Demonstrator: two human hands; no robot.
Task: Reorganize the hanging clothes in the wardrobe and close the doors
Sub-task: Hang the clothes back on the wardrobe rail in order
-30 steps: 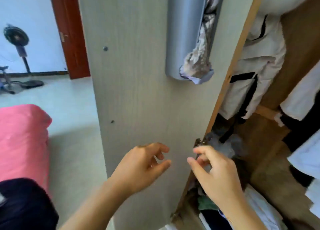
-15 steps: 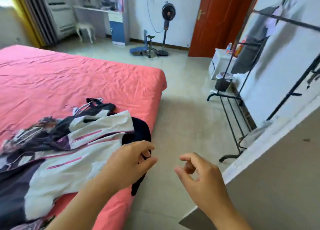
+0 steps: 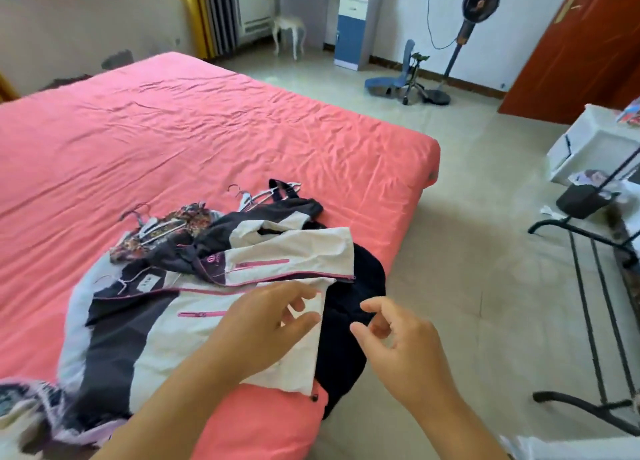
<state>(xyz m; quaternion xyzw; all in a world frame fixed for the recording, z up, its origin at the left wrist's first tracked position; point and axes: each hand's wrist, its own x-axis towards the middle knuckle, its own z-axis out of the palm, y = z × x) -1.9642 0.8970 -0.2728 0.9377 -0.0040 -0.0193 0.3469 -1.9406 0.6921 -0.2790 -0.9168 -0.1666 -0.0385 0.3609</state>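
Clothes point(image 3: 221, 286) heaped near the foot corner of the bed point(image 3: 173, 141), on a wrinkled coral-pink sheet: smooth white-and-charcoal jacket point(image 3: 180, 324) with thin pink zip lines on top, soft black garment point(image 3: 349, 321) drooping over the mattress edge toward the floor, small-patterned floral piece point(image 3: 173, 227) bunched behind. Thin wire hangers point(image 3: 256, 196) poking out at the far side of the heap, hooks curved. Left hand point(image 3: 263, 324) above the jacket's white hem, fingers loosely bent, nothing gripped; contact with the cloth cannot be told. Right hand point(image 3: 398, 342) just beside it over the black garment and the bed's edge, thumb and forefinger curved toward each other, grasping nothing. Broad stretch of bare, creased sheet beyond the pile. Pale tiled floor point(image 3: 467, 251) open to the right of the bed, bounded by the black tubular base of a clothes rack point(image 3: 588, 321). Standing fan point(image 3: 464, 33) and red-brown door point(image 3: 581, 44) by the far wall.
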